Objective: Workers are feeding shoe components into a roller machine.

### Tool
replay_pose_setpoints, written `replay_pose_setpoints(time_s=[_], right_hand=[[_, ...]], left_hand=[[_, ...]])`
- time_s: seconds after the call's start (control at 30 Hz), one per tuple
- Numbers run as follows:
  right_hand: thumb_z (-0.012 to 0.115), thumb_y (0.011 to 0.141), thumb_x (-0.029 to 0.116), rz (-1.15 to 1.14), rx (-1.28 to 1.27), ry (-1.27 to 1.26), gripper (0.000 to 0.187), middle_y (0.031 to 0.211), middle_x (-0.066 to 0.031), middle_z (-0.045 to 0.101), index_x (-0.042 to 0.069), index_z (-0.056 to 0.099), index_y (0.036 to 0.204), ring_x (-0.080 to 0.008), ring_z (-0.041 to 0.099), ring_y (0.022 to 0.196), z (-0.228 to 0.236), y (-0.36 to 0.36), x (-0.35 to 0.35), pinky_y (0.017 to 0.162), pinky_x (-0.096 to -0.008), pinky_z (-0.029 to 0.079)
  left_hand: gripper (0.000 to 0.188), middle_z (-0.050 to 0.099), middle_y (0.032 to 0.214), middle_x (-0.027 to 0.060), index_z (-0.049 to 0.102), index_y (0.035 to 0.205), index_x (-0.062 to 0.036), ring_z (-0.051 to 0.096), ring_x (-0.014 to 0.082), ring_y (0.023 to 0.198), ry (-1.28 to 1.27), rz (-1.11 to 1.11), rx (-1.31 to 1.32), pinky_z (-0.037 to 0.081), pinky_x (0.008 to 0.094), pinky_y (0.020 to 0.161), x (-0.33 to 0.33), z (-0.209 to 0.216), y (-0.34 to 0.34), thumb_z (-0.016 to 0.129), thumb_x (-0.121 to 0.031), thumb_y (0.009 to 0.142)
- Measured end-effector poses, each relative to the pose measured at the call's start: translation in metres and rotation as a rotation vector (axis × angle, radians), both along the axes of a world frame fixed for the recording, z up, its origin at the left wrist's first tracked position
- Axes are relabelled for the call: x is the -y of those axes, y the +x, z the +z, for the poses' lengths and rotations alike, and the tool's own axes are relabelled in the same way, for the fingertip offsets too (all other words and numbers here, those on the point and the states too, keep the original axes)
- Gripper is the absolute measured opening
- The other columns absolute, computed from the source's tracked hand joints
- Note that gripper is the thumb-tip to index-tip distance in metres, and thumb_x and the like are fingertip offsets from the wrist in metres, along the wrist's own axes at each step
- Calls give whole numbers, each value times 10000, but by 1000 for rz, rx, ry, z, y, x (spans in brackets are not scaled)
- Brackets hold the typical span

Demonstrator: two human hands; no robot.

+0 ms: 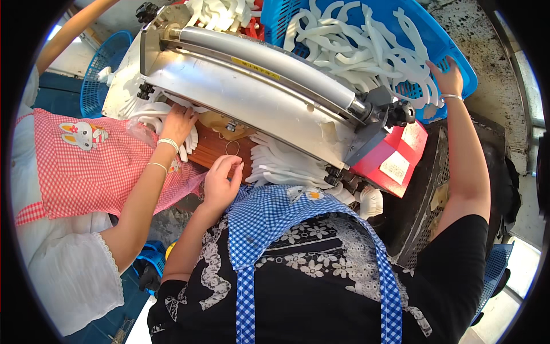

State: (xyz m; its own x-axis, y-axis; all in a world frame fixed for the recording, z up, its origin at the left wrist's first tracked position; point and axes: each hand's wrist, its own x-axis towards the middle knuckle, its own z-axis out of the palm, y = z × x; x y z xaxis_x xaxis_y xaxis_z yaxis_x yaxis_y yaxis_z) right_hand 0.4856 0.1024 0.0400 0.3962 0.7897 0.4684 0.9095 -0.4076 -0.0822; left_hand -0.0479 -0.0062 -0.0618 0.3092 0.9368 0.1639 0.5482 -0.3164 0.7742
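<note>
My left hand (222, 182) is over the brown wooden tabletop (209, 150), just in front of the metal machine. Its fingers are loosely bent with a gap between thumb and forefinger, and I see nothing in it. A thin rubber band (232, 148) is right by its fingertips; I cannot tell if they touch. A stack of white curved strips (281, 163) lies to its right under the machine's edge. Far right, my right hand (448, 80) reaches to the blue basket (467, 71), fingers spread, beside the loose white wavy strips (372, 49) inside.
The machine (240, 97) has a long silver roller (263, 60), black knobs (399, 113) and a red end housing (395, 157). At left, a co-worker in a pink checked apron (97, 155) has a hand (179, 123) on white strips. Another blue basket (106, 74) stands behind.
</note>
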Motion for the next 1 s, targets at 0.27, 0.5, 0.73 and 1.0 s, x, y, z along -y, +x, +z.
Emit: replay_pose_setpoints(time_s=[0.27,0.5,0.73,1.0], right_hand=[[658,733,147,439,-442,296,355,1012,-77,568,19,526,1036,-151,542,910,37,-140,130,827,-296,413],[672,667,19,444,-724,211,383,984,-71,569,24,517,1017,-158,549,880,-8,-250,236,725,-268,449],[597,760,3,225,-1234,396,264,924,-66,567,-1,490,1002,-119,547,847,-40,-243,257,726,-235,454],[640,756,74,320,-1724,141,288,849,-45,542,-5,484,985,-84,538,740,-40,-283,203,663,-198,450]], left_hand=[[218,563,906,112,554,916,-24,555,262,846,191,-416,-101,451,346,728,-7,-2,48,608,-65,708],[306,538,954,122,544,948,-36,468,302,1007,283,-667,-552,365,386,845,-15,-49,85,603,-83,652],[251,549,888,137,553,932,-39,545,309,824,3,-598,-270,444,379,687,-20,-10,73,570,-105,691],[220,563,842,64,509,995,1,515,108,739,-434,-245,541,423,242,668,4,70,46,550,-101,806]])
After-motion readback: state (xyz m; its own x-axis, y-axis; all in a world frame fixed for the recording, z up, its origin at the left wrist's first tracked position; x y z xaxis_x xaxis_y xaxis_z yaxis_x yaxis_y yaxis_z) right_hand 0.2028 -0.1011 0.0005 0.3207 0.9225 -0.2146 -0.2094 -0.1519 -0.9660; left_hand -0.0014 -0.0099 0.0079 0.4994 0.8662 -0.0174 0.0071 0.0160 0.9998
